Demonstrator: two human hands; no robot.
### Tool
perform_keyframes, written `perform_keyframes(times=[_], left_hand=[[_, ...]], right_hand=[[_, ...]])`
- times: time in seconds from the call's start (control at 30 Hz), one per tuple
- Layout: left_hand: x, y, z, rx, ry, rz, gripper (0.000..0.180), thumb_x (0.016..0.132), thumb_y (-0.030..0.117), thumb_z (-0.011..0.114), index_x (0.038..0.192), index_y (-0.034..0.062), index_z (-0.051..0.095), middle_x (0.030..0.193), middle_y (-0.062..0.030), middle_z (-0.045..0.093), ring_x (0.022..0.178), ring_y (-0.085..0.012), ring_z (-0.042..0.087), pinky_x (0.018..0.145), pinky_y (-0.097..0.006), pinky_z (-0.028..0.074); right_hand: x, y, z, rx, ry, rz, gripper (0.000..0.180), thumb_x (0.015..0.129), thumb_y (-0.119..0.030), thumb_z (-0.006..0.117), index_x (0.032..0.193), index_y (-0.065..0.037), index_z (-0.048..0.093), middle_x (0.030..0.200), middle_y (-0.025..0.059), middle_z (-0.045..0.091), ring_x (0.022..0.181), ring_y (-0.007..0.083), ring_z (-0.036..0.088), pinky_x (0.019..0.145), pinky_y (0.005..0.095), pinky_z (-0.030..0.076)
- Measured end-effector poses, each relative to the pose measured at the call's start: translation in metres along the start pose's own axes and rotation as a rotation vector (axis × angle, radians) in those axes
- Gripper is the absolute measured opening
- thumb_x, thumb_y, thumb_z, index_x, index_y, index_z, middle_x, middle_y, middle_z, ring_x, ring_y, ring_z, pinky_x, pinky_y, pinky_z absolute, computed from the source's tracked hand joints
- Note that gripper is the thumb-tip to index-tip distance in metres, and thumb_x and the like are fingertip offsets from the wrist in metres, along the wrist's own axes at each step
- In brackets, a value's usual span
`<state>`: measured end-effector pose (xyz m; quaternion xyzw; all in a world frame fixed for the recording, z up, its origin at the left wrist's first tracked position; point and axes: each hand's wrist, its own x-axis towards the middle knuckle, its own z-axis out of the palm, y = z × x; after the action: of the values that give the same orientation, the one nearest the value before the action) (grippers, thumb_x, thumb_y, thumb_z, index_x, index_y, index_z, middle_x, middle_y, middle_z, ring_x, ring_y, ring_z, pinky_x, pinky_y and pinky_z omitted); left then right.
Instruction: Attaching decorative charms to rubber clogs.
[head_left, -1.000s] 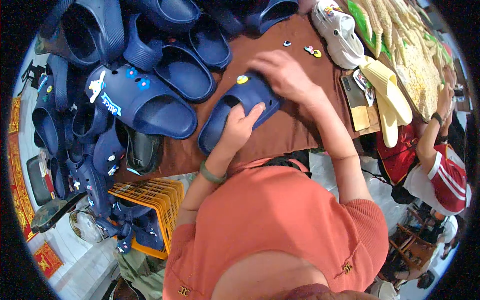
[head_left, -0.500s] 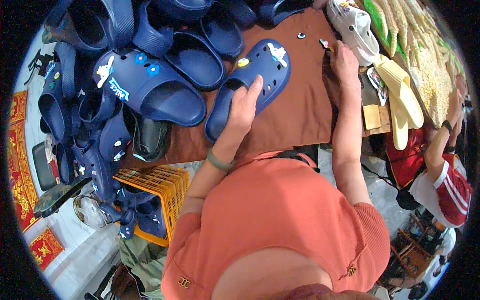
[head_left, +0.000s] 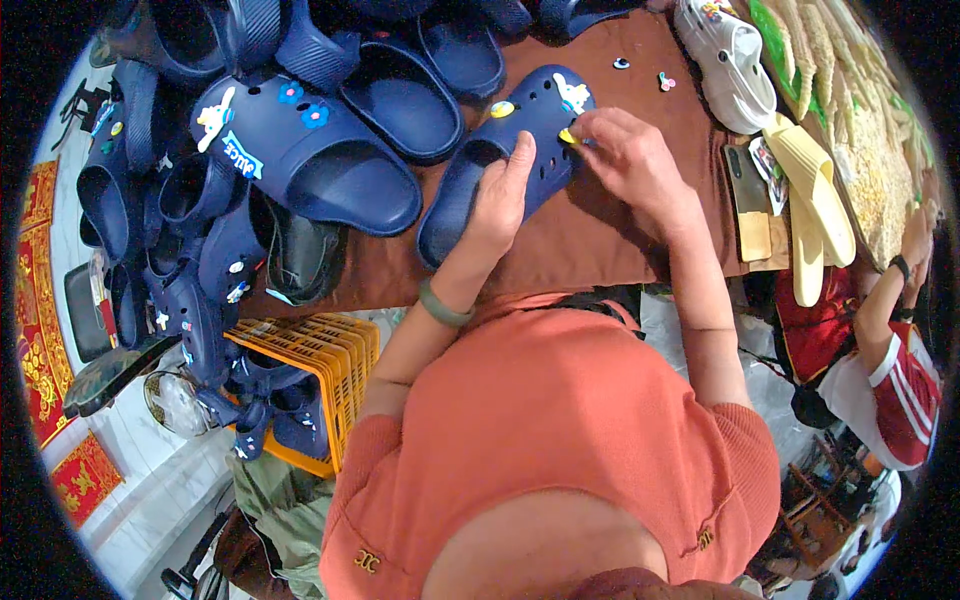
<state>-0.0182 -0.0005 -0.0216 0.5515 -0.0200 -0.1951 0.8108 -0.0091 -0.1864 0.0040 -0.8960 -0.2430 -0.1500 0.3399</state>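
Observation:
A navy blue clog [head_left: 530, 108] with round holes lies on the brown cloth in front of me. My left hand [head_left: 497, 200] grips its near side, the fingers mostly hidden inside the opening and the thumb along the upper. A white figure charm [head_left: 572, 95] and a yellow charm [head_left: 502, 109] sit on the clog's upper. Between the fingertips of my right hand [head_left: 640, 165] is a small yellow shoe charm [head_left: 568, 136], held at the right edge of the upper. Two loose charms lie farther off: an eye-like one [head_left: 621, 64] and a pinkish one [head_left: 667, 82].
A decorated blue clog [head_left: 270, 135] and several more blue clogs are heaped at left. A white clog [head_left: 730, 75], a phone [head_left: 748, 195] and pale yellow slippers [head_left: 808, 190] lie at right. Below left stands an orange crate [head_left: 350, 370]. Another person's arm [head_left: 885, 290] reaches in at far right.
My right hand has come left from beside the white clog to the blue clog, bringing the small yellow shoe charm. My left hand keeps its grip on the blue clog.

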Motion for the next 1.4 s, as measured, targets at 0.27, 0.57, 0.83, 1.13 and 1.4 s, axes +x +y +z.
perform_keyframes(times=[0.27, 0.57, 0.83, 1.13, 1.4], left_hand=[[-0.003, -0.003, -0.005, 0.129, -0.133, 0.199, 0.044, 0.101, 0.028, 0.034, 0.12, -0.0065, 0.053, 0.117, -0.0105, 0.058, 0.106, -0.0144, 0.056, 0.095, -0.03, 0.043], [-0.003, 0.0, 0.0, 0.041, 0.016, 0.031, 0.044, 0.096, 0.034, 0.046, 0.107, -0.0056, 0.06, 0.103, -0.0083, 0.061, 0.093, -0.0135, 0.058, 0.082, -0.028, 0.045], [0.002, -0.011, -0.006, 0.029, -0.001, -0.107, 0.032, 0.091, 0.021, 0.055, 0.116, 0.0007, 0.056, 0.111, -0.0052, 0.06, 0.1, -0.0129, 0.057, 0.089, -0.029, 0.044], [-0.001, -0.008, -0.007, 0.039, -0.033, -0.092, 0.031, 0.09, 0.02, 0.055, 0.116, 0.0013, 0.056, 0.109, -0.004, 0.059, 0.099, -0.0128, 0.056, 0.089, -0.028, 0.044], [0.001, -0.019, -0.007, 0.14, -0.013, -0.057, 0.027, 0.087, 0.011, 0.054, 0.11, -0.0013, 0.057, 0.101, -0.0028, 0.058, 0.091, -0.0112, 0.054, 0.082, -0.027, 0.045]], right_hand=[[-0.037, -0.027, 0.032, -0.316, 0.184, 0.016, 0.024, 0.071, 0.001, 0.069, 0.094, -0.003, 0.06, 0.097, 0.0107, 0.061, 0.081, 0.026, 0.062, 0.066, 0.033, 0.052], [-0.041, -0.031, 0.038, -0.145, 0.289, 0.128, 0.023, 0.077, -0.006, 0.067, 0.099, -0.005, 0.062, 0.098, 0.0094, 0.062, 0.079, 0.0258, 0.062, 0.065, 0.0331, 0.052], [-0.025, -0.022, 0.025, 0.228, 0.159, 0.461, 0.022, 0.077, -0.009, 0.07, 0.097, -0.003, 0.064, 0.094, 0.011, 0.064, 0.079, 0.0226, 0.064, 0.069, 0.0312, 0.051], [-0.035, -0.01, 0.032, 0.328, 0.171, 0.378, 0.021, 0.077, -0.006, 0.07, 0.097, -0.003, 0.066, 0.095, 0.009, 0.062, 0.089, 0.0218, 0.061, 0.076, 0.0303, 0.049], [-0.035, -0.008, 0.034, 0.248, 0.176, 0.308, 0.019, 0.077, -0.006, 0.069, 0.096, -0.002, 0.066, 0.093, 0.0106, 0.062, 0.089, 0.0229, 0.061, 0.077, 0.0307, 0.048]])
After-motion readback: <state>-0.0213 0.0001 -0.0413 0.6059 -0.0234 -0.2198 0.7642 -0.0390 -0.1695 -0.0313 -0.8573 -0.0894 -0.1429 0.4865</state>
